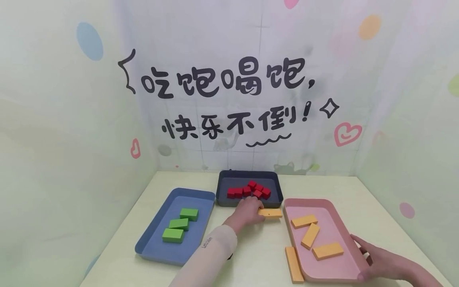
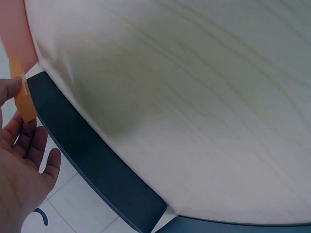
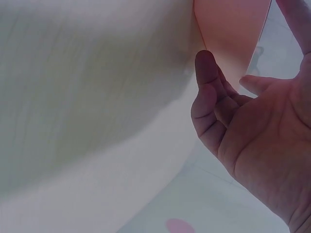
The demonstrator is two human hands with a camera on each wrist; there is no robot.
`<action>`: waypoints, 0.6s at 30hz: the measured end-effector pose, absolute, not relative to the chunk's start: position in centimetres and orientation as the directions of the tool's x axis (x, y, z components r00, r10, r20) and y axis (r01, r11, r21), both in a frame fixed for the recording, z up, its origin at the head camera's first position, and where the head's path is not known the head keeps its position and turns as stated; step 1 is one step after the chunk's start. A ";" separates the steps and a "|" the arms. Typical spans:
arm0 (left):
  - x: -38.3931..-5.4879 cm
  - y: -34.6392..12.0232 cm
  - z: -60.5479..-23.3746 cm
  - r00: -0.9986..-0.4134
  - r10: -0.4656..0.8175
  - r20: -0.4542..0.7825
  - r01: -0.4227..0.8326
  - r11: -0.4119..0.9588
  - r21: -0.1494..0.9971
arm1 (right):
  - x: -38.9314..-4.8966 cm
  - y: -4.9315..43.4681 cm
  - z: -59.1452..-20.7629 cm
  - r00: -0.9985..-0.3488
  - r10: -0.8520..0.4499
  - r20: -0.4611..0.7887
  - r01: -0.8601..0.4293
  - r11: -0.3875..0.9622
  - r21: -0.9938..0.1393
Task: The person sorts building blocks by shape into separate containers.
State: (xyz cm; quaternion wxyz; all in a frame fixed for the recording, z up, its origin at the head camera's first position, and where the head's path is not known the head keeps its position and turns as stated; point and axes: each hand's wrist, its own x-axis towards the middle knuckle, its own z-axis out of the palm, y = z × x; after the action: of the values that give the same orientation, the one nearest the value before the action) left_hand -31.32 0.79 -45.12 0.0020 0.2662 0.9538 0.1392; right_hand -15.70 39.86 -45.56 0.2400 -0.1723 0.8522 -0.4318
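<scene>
In the head view my left hand [image 1: 247, 211] reaches to the front of the dark tray [image 1: 222, 184] and pinches one end of a yellow-orange block [image 1: 271, 214]. The left wrist view shows this block [image 2: 22, 90] between thumb and fingertips, by the tray's outer wall [image 2: 97, 150]. Several small red cubes [image 1: 246, 191] lie inside that tray. My right hand [image 1: 383, 261] rests against the right side of the pink tray [image 1: 308, 205], near its front corner. Three yellow-orange blocks [image 1: 328, 251] lie in the pink tray. In the right wrist view the right fingers bend loosely beside its wall [image 3: 231, 29].
A blue tray [image 1: 154, 247] on the left bears three green blocks [image 1: 173, 235]. One more yellow-orange block [image 1: 294, 264] lies on the table [image 1: 258, 255] along the pink tray's left edge. Printed curtains [image 1: 229, 36] enclose the table at the back and sides.
</scene>
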 end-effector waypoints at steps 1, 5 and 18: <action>-31.4 0.9 -45.0 -0.864 0.498 0.075 0.498 0.820 0.281 | -15.7 39.9 -45.6 -0.826 -0.497 -0.266 -0.077 0.567 -0.820; -31.6 1.3 -44.6 -0.873 0.476 0.109 0.484 0.814 0.322 | -15.7 39.9 -45.6 -0.821 -0.501 -0.272 -0.071 0.562 -0.824; -31.9 3.2 -44.1 -0.850 0.500 0.165 0.524 0.776 0.351 | -15.6 39.8 -46.2 -0.858 -0.485 -0.172 -0.179 0.594 -0.784</action>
State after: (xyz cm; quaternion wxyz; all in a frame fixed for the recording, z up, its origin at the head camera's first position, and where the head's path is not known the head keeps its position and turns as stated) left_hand -31.88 3.16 -44.06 -0.0314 0.2718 0.9418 0.1953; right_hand -15.56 39.84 -46.22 0.1875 -0.1900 0.8729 -0.4085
